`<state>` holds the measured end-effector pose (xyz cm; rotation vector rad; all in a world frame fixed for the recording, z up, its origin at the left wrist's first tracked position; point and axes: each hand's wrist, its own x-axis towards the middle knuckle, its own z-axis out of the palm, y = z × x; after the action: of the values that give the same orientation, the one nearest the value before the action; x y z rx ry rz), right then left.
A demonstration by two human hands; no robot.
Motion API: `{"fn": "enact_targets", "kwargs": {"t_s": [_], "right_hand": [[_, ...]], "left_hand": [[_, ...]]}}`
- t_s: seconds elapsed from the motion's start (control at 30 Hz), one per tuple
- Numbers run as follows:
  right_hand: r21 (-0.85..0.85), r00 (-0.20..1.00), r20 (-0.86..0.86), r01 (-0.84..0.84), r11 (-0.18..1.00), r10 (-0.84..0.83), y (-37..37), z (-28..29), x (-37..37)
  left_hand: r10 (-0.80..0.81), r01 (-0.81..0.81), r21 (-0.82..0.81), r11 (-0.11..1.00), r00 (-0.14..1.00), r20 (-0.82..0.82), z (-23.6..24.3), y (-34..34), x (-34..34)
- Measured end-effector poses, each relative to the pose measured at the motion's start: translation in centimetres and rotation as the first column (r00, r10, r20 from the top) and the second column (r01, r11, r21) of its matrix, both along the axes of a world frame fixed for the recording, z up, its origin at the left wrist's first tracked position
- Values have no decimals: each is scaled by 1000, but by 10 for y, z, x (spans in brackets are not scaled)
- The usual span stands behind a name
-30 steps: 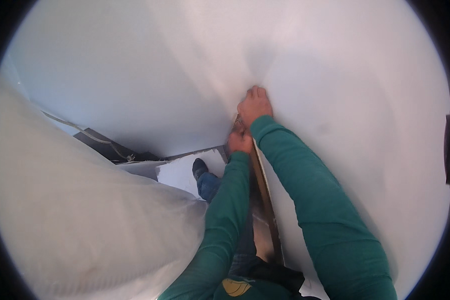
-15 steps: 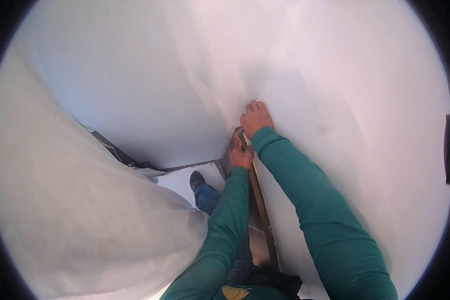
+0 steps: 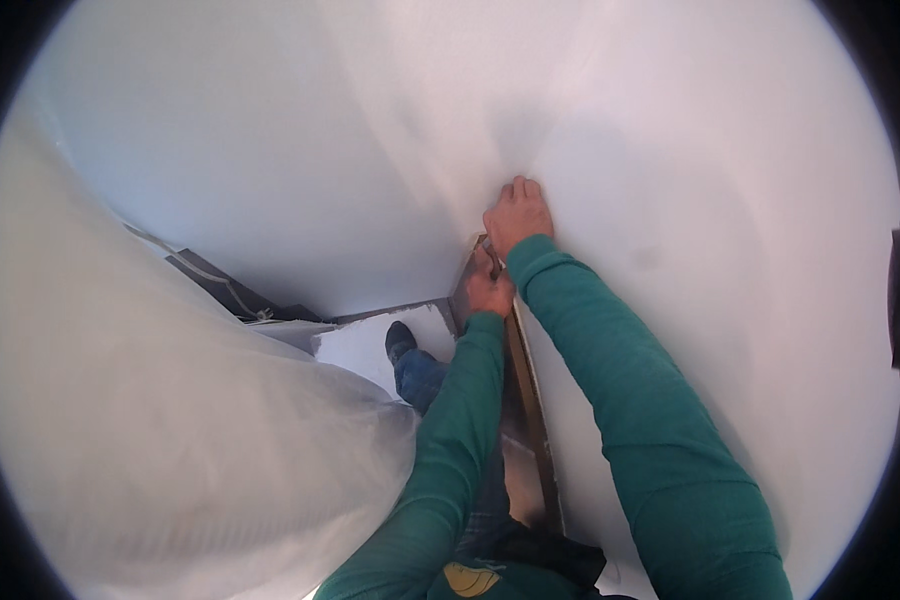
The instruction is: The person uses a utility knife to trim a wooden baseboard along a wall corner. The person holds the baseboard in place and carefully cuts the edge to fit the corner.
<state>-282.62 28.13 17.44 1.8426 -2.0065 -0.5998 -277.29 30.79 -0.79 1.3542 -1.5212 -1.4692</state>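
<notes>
R hand (image 3: 520,215): thumb side & palm side mostly hidden from above, knuckles bent, fingertips at the white wall (image 3: 730,260); can't tell if it grips anything; L hand (image 3: 488,290), just below & slightly L of it, has fingers partly bent by a small dark bit at the strip's far end, too blurred to ID; can't tell if held or only touched; strip's far tip partly covered by both hands, near end lost by the dark clothing at the lower edge; legs partly behind L sleeve (image 3: 460,400) & the translucent sheet (image 3: 190,430), which fills the area L of both hands, cut off by the view's rim.

Brown strip (image 3: 536,430) lies below the hands, along the wall's edge, L of R sleeve (image 3: 650,410); long axis runs from near the torso fwd to the hands, far end leaning a bit L.

Vs. 0.5 s ago: hands, strip & shoe (image 3: 400,340) (L of & below L hand) all sit higher in view; hands approx. same place rel. to strip; more of the pale cable (image 3: 190,262), well L of L hand, now shows.
</notes>
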Motion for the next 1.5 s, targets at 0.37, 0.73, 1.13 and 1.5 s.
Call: {"fn": "enact_targets", "kwargs": {"t_s": [0.37, 0.73, 1.13, 1.5], "right_hand": [[32, 998, 50, 24, 999, -26, -4, -14, -4], [-89, 991, 97, -79, 993, 88, 7, -8, -15], [-37, 999, 37, -7, 999, 9, -2, -7, -1], [-79, 999, 50, -3, 997, 7, -7, -18, -3]], "left_hand": [[9, -9, 12, 1000, 999, 38, 4, -3, 2], [38, -38, 5, 999, 997, -72, 19, 7, 0], [-52, 54, 141, 989, 999, -13, 21, -6, 8], [-9, 10, 24, 1000, 998, -57, -21, -19, -3]]}}
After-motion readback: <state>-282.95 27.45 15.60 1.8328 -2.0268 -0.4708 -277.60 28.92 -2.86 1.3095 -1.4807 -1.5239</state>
